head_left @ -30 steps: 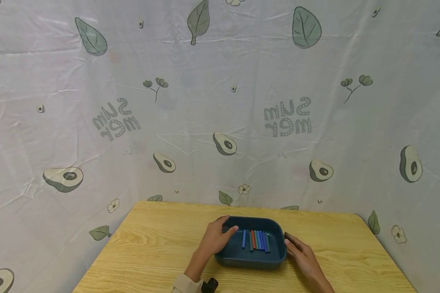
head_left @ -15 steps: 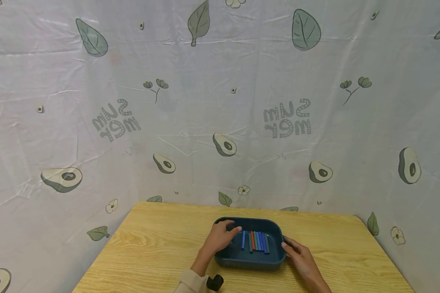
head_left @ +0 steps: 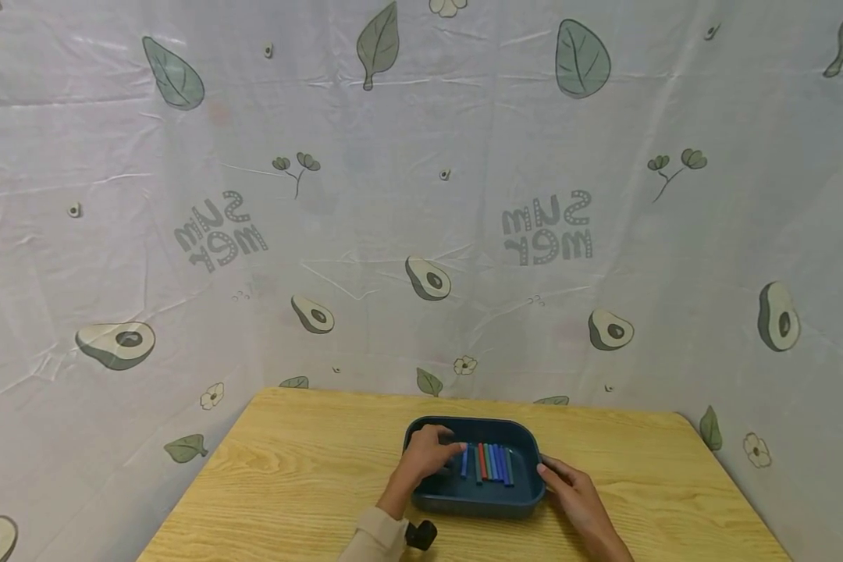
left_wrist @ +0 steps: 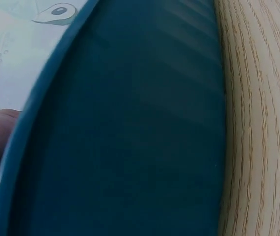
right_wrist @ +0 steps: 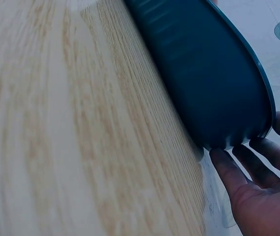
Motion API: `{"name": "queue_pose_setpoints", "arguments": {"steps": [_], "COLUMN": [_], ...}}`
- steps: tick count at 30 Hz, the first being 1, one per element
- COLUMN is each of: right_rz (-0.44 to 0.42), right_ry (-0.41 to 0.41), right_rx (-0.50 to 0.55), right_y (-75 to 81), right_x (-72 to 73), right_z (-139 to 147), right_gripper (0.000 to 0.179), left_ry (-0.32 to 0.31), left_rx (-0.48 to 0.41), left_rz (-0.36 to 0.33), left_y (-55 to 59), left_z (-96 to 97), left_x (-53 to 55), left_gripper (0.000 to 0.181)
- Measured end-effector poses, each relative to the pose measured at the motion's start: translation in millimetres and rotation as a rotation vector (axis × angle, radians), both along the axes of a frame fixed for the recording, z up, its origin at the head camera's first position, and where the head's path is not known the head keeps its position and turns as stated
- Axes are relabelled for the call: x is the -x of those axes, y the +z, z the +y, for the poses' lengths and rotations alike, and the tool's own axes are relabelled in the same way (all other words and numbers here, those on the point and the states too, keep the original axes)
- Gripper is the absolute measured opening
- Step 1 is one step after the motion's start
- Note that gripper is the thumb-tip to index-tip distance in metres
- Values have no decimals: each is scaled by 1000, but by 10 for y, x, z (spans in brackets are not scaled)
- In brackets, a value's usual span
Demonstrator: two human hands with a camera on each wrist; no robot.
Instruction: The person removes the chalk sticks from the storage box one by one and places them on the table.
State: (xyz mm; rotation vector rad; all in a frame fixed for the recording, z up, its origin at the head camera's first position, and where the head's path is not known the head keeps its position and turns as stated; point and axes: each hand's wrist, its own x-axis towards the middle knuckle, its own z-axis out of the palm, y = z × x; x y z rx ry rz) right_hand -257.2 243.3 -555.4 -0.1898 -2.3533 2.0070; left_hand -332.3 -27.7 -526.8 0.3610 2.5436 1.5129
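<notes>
A dark blue rectangular tray (head_left: 474,499) with rounded corners stands on the table. Inside it lies a row of several thin coloured sticks (head_left: 495,464), blue, green and red, side by side. A single blue stick (head_left: 464,462) lies a little to their left. My left hand (head_left: 425,454) reaches over the tray's left side, its thumb tip right at the top of that blue stick and its fingers loosely bent. At the tray's right end, the fingertips of my right hand (right_wrist: 267,182) rest against the outer wall, with the thumb at the rim.
The wooden table (head_left: 309,468) extends to both sides of the tray. Behind it hangs a pale curtain (head_left: 365,195) printed with avocados and leaves. A black wrist device (head_left: 421,535) sits by my left cuff, near the tray's front.
My left hand has left the tray's left rim and shifted right, over the inside, up to the lone blue stick. My right hand stays at the tray's right end.
</notes>
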Motion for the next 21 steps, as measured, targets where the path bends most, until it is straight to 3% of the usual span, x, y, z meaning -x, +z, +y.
{"name": "queue_pose_setpoints", "arguments": {"steps": [4,14,21], "right_rz": [22,7,16], "right_ry": [-2,16,8], "right_rx": [24,16,-9], "right_y": [8,4,-3], "right_x": [-8,0,8], "right_z": [-3,3,13], "right_gripper": [53,55,50], "left_ry": [21,75,142], "left_rx": [6,84,195], "left_rz": [-9,58,96], "left_y": [-34,-100,-136], "left_z": [55,175,288], "left_x": [20,70,147], "left_gripper": [51,44,44]}}
